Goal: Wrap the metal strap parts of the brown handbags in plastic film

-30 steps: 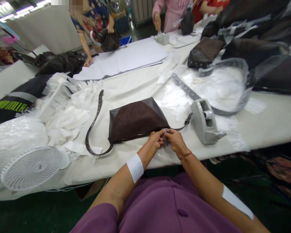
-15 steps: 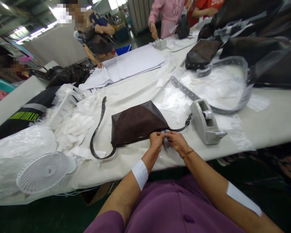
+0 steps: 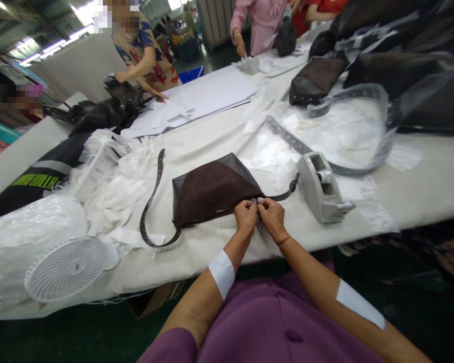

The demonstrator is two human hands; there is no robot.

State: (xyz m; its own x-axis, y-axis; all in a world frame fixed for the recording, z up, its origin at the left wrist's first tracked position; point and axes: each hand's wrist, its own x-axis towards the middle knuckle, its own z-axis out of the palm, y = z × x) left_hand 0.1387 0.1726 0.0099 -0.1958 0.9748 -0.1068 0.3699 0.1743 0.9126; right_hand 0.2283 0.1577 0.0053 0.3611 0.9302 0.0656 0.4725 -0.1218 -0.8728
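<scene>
A dark brown handbag [image 3: 215, 194] with black leather corners lies on the white-covered table. Its studded strap [image 3: 147, 209] curls out to the left, and a short buckled strap [image 3: 282, 195] runs right. At the bag's near right corner, my left hand [image 3: 245, 217] and my right hand [image 3: 272, 218] are close together, both closed in a pinch. Between them is a small strip of greyish see-through plastic [image 3: 259, 222]; the fingertips partly hide it. A grey tape dispenser [image 3: 314, 176] stands just right of the buckle.
A white fan [image 3: 70, 269] and crumpled white wrapping [image 3: 117, 194] take up the left side. Paper sheets [image 3: 212, 96] lie across the table, near a co-worker's hand [image 3: 161, 96]. More dark bags [image 3: 318, 78] and a plastic-wrapped strap [image 3: 382, 136] are at right.
My hands have drawn a little closer together over the plastic strip, my right hand shifting left. The co-worker at the far left has straightened, the dark bag lowered onto the pile.
</scene>
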